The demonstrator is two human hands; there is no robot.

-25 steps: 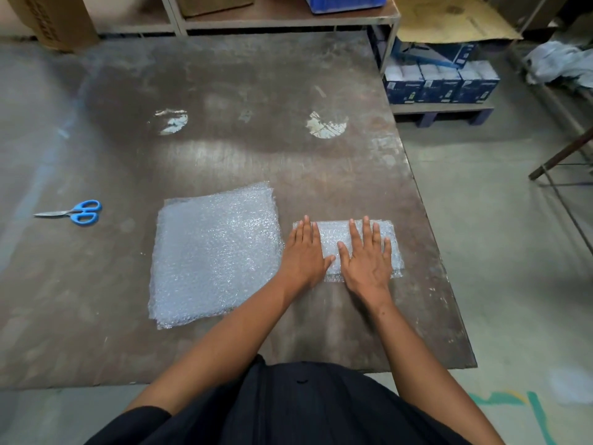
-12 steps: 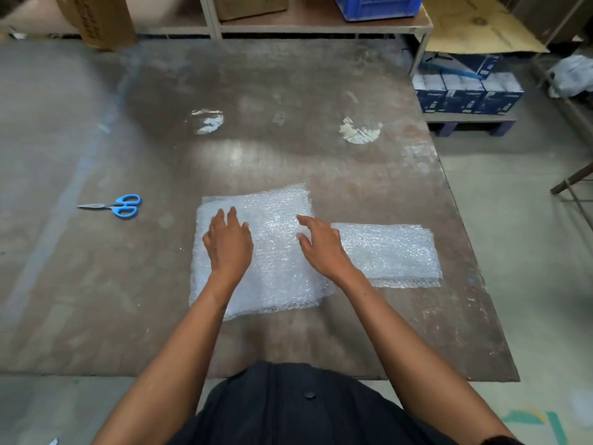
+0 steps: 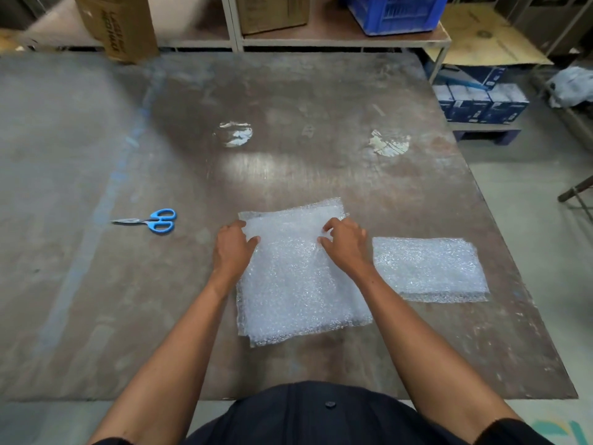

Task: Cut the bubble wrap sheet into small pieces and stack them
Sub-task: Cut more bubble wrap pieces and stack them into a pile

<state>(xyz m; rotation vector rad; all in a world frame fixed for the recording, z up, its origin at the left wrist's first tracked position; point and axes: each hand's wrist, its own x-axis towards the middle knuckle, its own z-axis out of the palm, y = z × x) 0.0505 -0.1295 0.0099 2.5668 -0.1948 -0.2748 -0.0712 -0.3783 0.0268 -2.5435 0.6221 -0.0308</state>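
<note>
Room: a storeroom with a grey concrete floor (image 3: 545, 252); a metal shelf rack (image 3: 337, 40) runs along the far side.
Desk: a worn, stained brown desk (image 3: 288, 107) fills most of the view, with two pale scuffed patches near its middle.
Person: dark clothing at the bottom edge, cut off by the frame; both bare forearms reach forward.
Bubble wrap sheet: the large bubble wrap sheet (image 3: 295, 284) lies flat on the near middle of the desk, apparently folded in layers, its edges uneven.
Small stack: a stack of cut pieces (image 3: 430, 268) lies just right of the sheet, apart from it; how many pieces cannot be counted.
Cardboard box: a cardboard box (image 3: 118, 24) at the far left edge of the desk carries dark vertical print, too blurred to read.
Blue crate: a blue crate (image 3: 394, 11) sits on the rack, its top cut off.
Blue cartons: a row of dark blue cartons (image 3: 481, 104) sits on a low pallet at right; their labels are illegible.
Left hand: the left hand (image 3: 232, 248) rests on the sheet's far left edge, fingers curled over it, thumb on top.
Right hand: the right hand (image 3: 345, 242) pinches the sheet near its far right corner.
Scissors: blue-handled scissors (image 3: 150, 220) lie left of the sheet, well apart, blades closed and pointing left.
</note>
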